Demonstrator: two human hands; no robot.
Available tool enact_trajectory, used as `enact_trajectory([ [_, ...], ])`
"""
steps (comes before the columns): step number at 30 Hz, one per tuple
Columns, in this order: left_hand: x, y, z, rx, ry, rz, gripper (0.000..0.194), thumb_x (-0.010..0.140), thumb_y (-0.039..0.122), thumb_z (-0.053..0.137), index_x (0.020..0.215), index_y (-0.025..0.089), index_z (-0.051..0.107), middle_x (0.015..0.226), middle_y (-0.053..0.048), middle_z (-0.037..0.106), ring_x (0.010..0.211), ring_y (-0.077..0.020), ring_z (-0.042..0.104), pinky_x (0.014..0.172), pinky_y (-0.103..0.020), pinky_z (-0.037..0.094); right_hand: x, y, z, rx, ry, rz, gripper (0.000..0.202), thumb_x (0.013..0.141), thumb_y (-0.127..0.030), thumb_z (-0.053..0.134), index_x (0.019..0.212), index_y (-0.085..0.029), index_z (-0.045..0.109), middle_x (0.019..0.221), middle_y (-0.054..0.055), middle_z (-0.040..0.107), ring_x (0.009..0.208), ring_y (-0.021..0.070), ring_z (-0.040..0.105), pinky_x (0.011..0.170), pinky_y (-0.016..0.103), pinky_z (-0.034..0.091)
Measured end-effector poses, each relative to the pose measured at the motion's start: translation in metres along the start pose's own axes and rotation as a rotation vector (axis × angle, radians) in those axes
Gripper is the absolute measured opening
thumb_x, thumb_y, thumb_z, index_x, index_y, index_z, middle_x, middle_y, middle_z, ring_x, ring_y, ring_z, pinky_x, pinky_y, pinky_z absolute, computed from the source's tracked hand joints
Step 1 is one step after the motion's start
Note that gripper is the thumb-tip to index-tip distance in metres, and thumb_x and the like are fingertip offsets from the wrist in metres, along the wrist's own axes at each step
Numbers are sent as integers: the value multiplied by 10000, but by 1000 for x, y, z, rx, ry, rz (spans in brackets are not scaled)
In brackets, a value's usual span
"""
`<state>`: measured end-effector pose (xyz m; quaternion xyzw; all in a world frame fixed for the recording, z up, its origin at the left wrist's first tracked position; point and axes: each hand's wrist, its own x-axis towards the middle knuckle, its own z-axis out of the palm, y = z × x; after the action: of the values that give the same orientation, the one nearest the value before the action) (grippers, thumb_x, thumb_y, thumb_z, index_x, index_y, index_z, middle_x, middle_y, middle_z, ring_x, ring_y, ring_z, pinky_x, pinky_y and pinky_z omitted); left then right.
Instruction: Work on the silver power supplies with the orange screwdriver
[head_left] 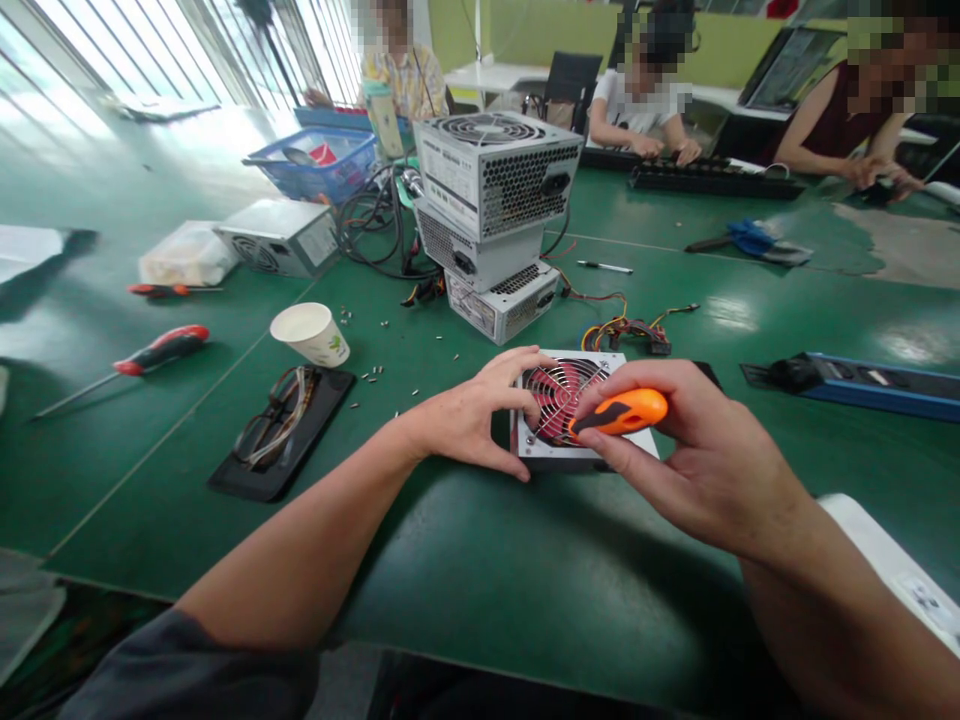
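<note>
five power supplies [496,170], three screwdrivers [621,412], one paper cup [313,333]

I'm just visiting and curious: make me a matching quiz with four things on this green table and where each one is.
Things:
1. orange-handled screwdriver
2. paper cup
3. glasses
4. red-handled screwdriver

Places:
A. on a black tray
B. in the right hand
C. far left, lying alone
D. beside scattered screws

Pairs: 1-B, 2-D, 3-A, 4-C
</note>
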<state>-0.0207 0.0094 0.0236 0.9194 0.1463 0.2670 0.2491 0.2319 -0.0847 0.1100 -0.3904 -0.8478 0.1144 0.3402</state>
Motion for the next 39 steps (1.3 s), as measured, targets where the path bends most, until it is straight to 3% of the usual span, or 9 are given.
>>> enact_trajectory([
  [11,1,1,0,23,32,82,535,680,504,923,1084,209,734,1560,-192,491,1480,-418,433,1241,-635,346,1,0,-2,9,-44,35,299,926,-264,718,1195,-259,588,1120,44,738,944,206,749,783,303,597],
  [18,1,1,2,68,48,122,536,738,509,880,1133,194,701,1509,-216,526,1442,-389,490,1193,-602,433,0,-2,-6,-42,12,31,340,932,-300,714,1236,-259,567,1159,50,731,912,200,748,780,314,595],
  [22,2,1,2,101,70,168,596,759,489,867,1233,184,674,1505,-236,527,1443,-386,495,1194,-606,430,1,-2,-8,-49,-8,15,332,938,-297,700,1242,-267,569,1144,57,742,890,217,752,743,326,593],
  [28,3,3,-1,70,51,171,459,747,444,886,1113,212,737,1538,-207,531,1454,-392,495,1212,-624,393,3,-2,-9,-24,-182,-28,267,910,-250,725,1158,-259,628,1048,24,773,878,198,744,763,300,568],
  [39,1,5,1,99,37,133,485,750,444,876,1146,198,740,1506,-208,562,1419,-391,533,1246,-633,348,1,-1,-11,-38,-213,-33,253,922,-247,708,1162,-259,627,1071,24,772,883,193,741,761,299,555],
])
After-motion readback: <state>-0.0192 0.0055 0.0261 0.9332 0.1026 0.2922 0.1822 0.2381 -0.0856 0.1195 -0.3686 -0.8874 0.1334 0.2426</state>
